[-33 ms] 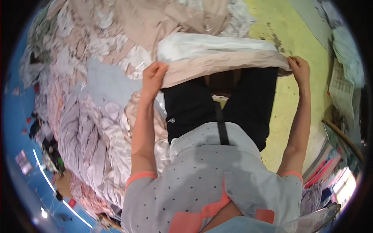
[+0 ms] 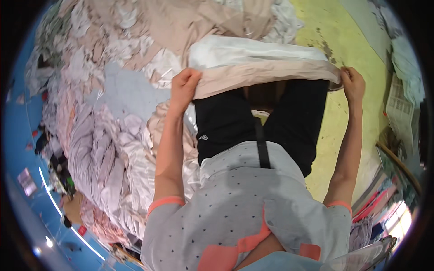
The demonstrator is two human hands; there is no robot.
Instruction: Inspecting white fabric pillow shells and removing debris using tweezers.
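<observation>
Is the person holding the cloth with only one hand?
No, the left hand and the right hand each grip an end of the folded cloth.

Left hand point(image 2: 184, 86) and right hand point(image 2: 352, 85) grip folded beige-white cloth point(image 2: 262, 63) stretched at 12 o'clock, laundry pile point(image 2: 104, 126) at 9.

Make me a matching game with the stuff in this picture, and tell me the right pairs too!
Things:
1. left hand
2. folded cloth
3. floor
4. trousers

Matches:
A. black
B. yellow-green
C. white over beige, stretched between both hands
D. gripping the cloth's left end

Pairs: 1-D, 2-C, 3-B, 4-A
</observation>
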